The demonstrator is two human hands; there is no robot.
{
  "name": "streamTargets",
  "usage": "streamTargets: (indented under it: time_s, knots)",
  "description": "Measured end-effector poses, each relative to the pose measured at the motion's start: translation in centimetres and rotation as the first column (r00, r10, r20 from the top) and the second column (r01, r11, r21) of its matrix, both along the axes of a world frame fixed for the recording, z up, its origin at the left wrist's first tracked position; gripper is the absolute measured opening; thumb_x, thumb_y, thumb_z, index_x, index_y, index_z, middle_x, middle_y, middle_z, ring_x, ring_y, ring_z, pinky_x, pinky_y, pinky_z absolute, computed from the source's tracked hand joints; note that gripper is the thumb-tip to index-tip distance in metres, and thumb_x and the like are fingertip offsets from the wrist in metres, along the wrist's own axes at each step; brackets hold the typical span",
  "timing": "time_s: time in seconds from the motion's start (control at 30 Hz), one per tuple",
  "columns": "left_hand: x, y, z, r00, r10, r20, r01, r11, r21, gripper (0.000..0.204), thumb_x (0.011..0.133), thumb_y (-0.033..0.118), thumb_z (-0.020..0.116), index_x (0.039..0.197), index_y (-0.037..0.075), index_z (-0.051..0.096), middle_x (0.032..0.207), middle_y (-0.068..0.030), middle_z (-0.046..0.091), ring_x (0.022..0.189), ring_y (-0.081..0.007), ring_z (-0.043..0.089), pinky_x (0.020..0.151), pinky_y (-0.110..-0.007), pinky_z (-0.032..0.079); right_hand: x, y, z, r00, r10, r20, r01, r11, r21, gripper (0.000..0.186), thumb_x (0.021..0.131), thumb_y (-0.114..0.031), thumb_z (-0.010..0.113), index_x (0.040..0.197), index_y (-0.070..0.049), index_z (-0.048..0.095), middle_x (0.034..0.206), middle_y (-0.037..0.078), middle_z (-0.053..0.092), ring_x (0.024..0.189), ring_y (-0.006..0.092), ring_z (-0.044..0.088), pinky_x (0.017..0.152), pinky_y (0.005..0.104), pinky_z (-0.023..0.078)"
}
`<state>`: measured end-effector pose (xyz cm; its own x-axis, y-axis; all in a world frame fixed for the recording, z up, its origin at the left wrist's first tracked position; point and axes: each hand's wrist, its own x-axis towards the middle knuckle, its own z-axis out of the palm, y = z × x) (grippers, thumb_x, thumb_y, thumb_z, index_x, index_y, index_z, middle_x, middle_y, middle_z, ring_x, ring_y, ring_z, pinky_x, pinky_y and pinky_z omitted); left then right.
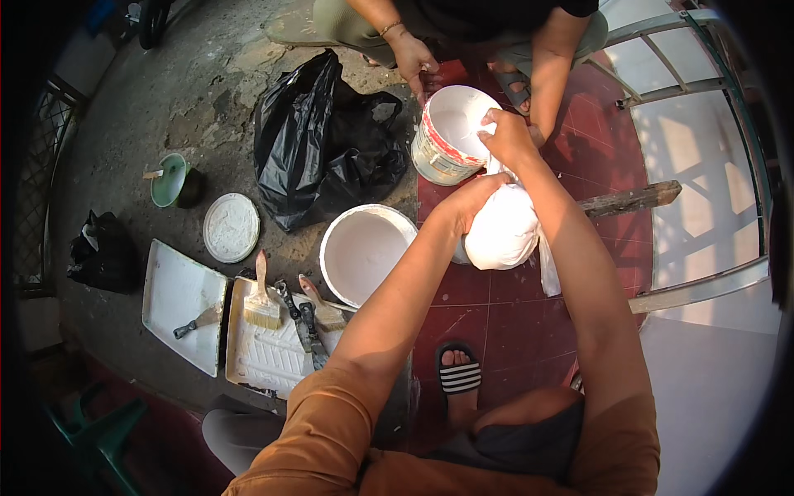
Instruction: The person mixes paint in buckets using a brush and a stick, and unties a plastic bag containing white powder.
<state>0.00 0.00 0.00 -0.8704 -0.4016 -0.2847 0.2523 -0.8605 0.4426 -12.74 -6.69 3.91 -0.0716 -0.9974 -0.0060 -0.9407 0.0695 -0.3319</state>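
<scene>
A full, rounded white plastic bag (pixel 503 234) hangs over the red tiles. My left hand (pixel 475 201) is closed round its gathered neck. Higher up, my right hand (pixel 509 137) grips the bag's twisted top at the rim of a white-and-red paint bucket (pixel 445 157). White coats the inside of that bucket. A co-worker crouches opposite, one hand (pixel 415 59) near the bucket's far rim. The co-worker's other hand (pixel 538 135) is partly hidden behind my right hand.
A black plastic bag (pixel 318 149) and a white tub (pixel 364 252) stand left of the bucket. Further left are paint trays (pixel 184 306) with brushes (pixel 261 307) and scrapers, a round lid (pixel 231 227) and a green bowl (pixel 169 182). A wooden plank (pixel 633 199) and metal ladder (pixel 703 289) lie right.
</scene>
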Motion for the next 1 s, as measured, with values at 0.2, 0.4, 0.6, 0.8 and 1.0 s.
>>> streamTargets:
  time_s: [0.2, 0.4, 0.6, 0.8, 1.0]
  knots:
    - [0.9, -0.5, 0.3, 0.999, -0.014, 0.047, 0.014, 1.0, -0.004, 0.038, 0.099, 0.029, 0.05, 0.119, -0.001, 0.06, 0.103, -0.0147, 0.072, 0.086, -0.0242, 0.073, 0.081, -0.039, 0.06, 0.7, -0.6, -0.3, 0.998, -0.023, 0.051, 0.025, 0.999, -0.044, 0.021, 0.085, -0.013, 0.073, 0.104, -0.006, 0.074, 0.101, 0.024, 0.072, 0.098, 0.0383, 0.071, 0.09, 0.0441, 0.056]
    - [0.7, -0.1, 0.1, 1.0, -0.018, 0.026, 0.018, 1.0, -0.001, 0.036, 0.098, 0.027, 0.05, 0.118, -0.001, 0.061, 0.103, -0.015, 0.072, 0.086, -0.0237, 0.073, 0.081, -0.039, 0.061, 0.7, -0.2, 0.1, 0.999, -0.02, 0.032, 0.021, 0.999, -0.033, 0.021, 0.084, -0.012, 0.071, 0.104, -0.005, 0.074, 0.102, 0.024, 0.072, 0.099, 0.039, 0.071, 0.091, 0.0442, 0.055]
    - [0.5, 0.5, 1.1, 1.0, -0.007, 0.011, 0.006, 0.999, 0.035, 0.034, 0.097, 0.025, 0.05, 0.115, -0.001, 0.062, 0.101, -0.0144, 0.072, 0.086, -0.0237, 0.073, 0.082, -0.039, 0.06, -0.2, -0.2, 0.0, 0.999, -0.012, 0.034, 0.012, 1.0, 0.003, 0.022, 0.084, -0.012, 0.069, 0.105, -0.005, 0.074, 0.105, 0.025, 0.071, 0.102, 0.0396, 0.069, 0.093, 0.0442, 0.054]
    - [0.9, 0.8, 1.5, 1.0, 0.013, -0.021, -0.012, 0.999, 0.045, 0.034, 0.097, 0.025, 0.05, 0.114, -0.001, 0.062, 0.101, -0.0138, 0.072, 0.084, -0.0235, 0.072, 0.081, -0.038, 0.06, 0.6, -0.1, 0.8, 1.0, -0.01, -0.013, 0.01, 0.998, 0.054, 0.026, 0.084, -0.011, 0.068, 0.109, -0.006, 0.071, 0.105, 0.025, 0.071, 0.104, 0.0398, 0.069, 0.094, 0.0435, 0.053]
    - [1.0, 0.7, 1.6, 0.999, -0.034, -0.016, 0.035, 0.998, 0.055, 0.034, 0.098, 0.025, 0.048, 0.114, -0.001, 0.062, 0.102, -0.0144, 0.072, 0.085, -0.0245, 0.072, 0.081, -0.039, 0.06, 0.1, 0.3, 1.7, 1.0, -0.018, 0.011, 0.017, 0.997, 0.078, 0.037, 0.077, -0.016, 0.076, 0.111, -0.002, 0.068, 0.106, 0.024, 0.072, 0.104, 0.0381, 0.069, 0.093, 0.0422, 0.053]
